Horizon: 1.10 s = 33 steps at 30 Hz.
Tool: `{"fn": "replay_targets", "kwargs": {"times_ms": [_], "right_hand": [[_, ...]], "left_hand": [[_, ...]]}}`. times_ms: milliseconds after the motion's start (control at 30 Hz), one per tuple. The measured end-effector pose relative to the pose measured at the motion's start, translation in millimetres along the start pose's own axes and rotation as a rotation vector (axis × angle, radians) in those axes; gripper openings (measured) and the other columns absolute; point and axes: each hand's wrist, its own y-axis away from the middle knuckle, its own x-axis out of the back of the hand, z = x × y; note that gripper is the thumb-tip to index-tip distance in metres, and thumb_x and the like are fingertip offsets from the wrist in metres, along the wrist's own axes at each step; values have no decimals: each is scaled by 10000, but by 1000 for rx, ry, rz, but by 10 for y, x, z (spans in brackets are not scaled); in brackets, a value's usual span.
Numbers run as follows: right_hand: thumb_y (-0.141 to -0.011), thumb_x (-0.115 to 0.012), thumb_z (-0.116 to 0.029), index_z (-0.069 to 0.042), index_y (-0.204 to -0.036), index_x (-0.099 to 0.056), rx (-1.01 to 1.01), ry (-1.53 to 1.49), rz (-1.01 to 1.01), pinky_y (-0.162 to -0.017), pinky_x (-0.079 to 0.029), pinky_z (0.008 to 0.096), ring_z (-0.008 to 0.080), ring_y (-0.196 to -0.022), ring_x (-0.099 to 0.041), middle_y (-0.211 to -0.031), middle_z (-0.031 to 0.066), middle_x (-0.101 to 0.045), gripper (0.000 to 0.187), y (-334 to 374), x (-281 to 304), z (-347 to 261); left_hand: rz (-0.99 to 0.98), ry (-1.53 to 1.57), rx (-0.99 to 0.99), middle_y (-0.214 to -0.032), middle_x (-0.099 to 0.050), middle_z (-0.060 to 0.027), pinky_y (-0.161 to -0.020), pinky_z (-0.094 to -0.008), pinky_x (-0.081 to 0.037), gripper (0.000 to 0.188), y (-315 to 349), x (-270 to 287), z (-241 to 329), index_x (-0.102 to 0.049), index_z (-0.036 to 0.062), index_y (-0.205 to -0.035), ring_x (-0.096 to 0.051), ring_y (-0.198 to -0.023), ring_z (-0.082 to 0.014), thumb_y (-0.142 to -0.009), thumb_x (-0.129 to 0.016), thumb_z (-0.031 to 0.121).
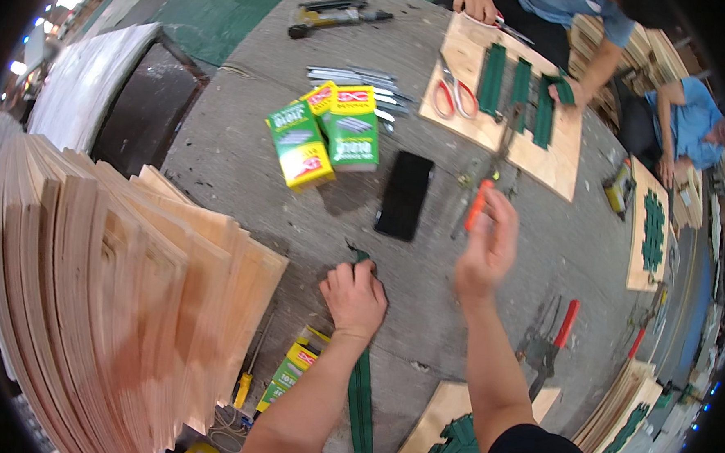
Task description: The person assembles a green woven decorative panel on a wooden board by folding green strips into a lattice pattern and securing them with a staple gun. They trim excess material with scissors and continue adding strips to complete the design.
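Observation:
A dark green woven strap (360,407) runs along the grey table toward me, its far end bent near my fingers. My left hand (354,300) is closed over that far end, pressing it to the tabletop. To the right, my right hand (488,245) is slightly blurred, its fingers curled and its thumb at an orange-handled tool (477,205). Long dark metal reaches away from this tool toward the far board; its exact kind is unclear. A black phone (404,196) lies between and beyond my hands.
Stacked plywood boards (137,297) rise at left. Green-yellow boxes (353,132) and metal strips (362,80) lie ahead. Red-handled pliers (555,339) sit at right, above a board (430,427) with green straps. Across the table, people work beside a board (546,166) holding scissors (454,93).

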Motion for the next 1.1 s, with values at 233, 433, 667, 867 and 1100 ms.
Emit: {"fn": "replay_targets", "kwargs": {"times_ms": [233, 433, 667, 867, 1100], "right_hand": [[-968, -555, 63, 15, -1193, -653, -181, 223, -66, -977, -494, 351, 268, -1100, -643, -1163, 152, -665, 250, 1254, 2117, 89], [-873, -648, 74, -35, -1042, -681, -444, 199, -346, -754, -541, 361, 287, -866, -684, -970, 141, -705, 203, 2894, 3034, -757], [-831, -698, 20, -47, -1021, -691, -374, -52, -499, -737, -525, 372, 306, -864, -660, -991, 114, -688, 203, 4447, 3297, -1419], [-795, -733, -24, -68, -1039, -692, -157, 52, -382, -765, -493, 408, 313, -848, -640, -969, 96, -674, 251, 5040, 3213, -1223], [-846, -701, -72, -73, -1031, -700, -22, 77, -244, -759, -501, 408, 311, -866, -646, -960, 92, -683, 185, 5225, 3200, -1104]], "left_hand": [[60, -57, -48, -1008, -556, -111, -882, -482, -407, 175, 54, -31, 50, -640, 144, -1072, -551, -996, -329, -898, -633, 140], [104, -129, -42, -1045, -593, -126, -912, -503, -434, 148, 75, -56, 145, -628, 145, -1070, -583, -1043, -351, -924, -608, 165], [198, -143, -93, -1076, -615, -118, -901, -509, -449, 154, 185, -113, 158, -633, 145, -1079, -598, -1052, -344, -932, -608, 180], [217, -92, -138, -1103, -629, -135, -885, -505, -480, 165, 359, 96, 170, -648, 127, -1095, -626, -1027, -344, -937, -598, 126], [-163, 866, -165, -983, -677, -98, -710, -383, -560, 183, 1518, 812, 705, -677, 42, -1103, -673, -853, -228, -979, -543, 49]]}}
